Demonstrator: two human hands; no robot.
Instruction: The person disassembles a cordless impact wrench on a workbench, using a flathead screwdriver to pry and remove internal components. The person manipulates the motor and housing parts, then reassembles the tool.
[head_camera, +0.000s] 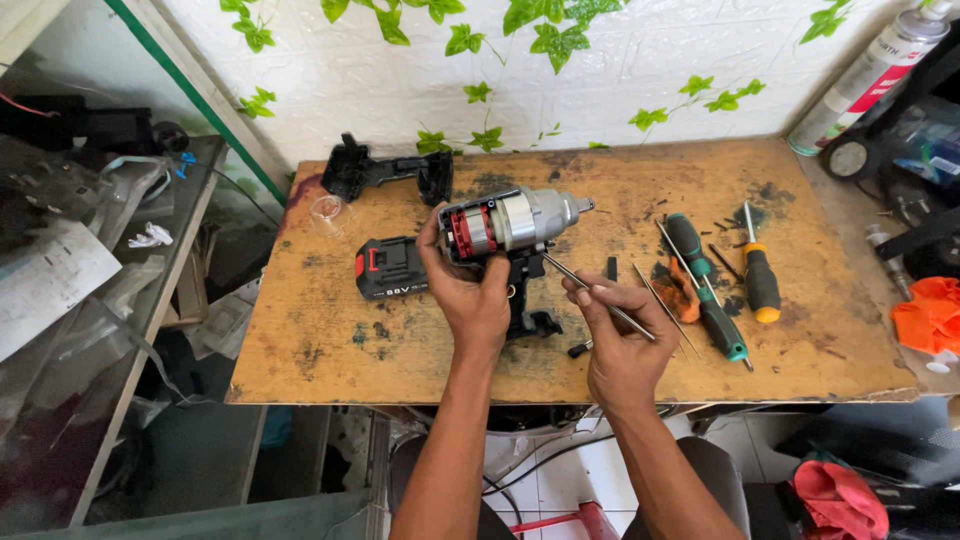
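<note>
Silver metal and red windings show on the half-stripped impact wrench (510, 225) my left hand (470, 290) grips tight; my right hand (615, 335) pinches thin steel tweezers (598, 297), their tips just beneath its housing.

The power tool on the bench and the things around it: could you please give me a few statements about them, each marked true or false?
1. The left hand grips the opened power tool. True.
2. The right hand holds an orange-handled screwdriver. False: it holds a thin metal rod; the orange-handled screwdriver lies on the wooden board.
3. The black battery pack lies on the board, left of the tool. True.
4. The green-handled screwdriver lies left of the battery pack. False: it lies right of the hands.
5. The black housing half lies near the board's far edge. True.
</note>
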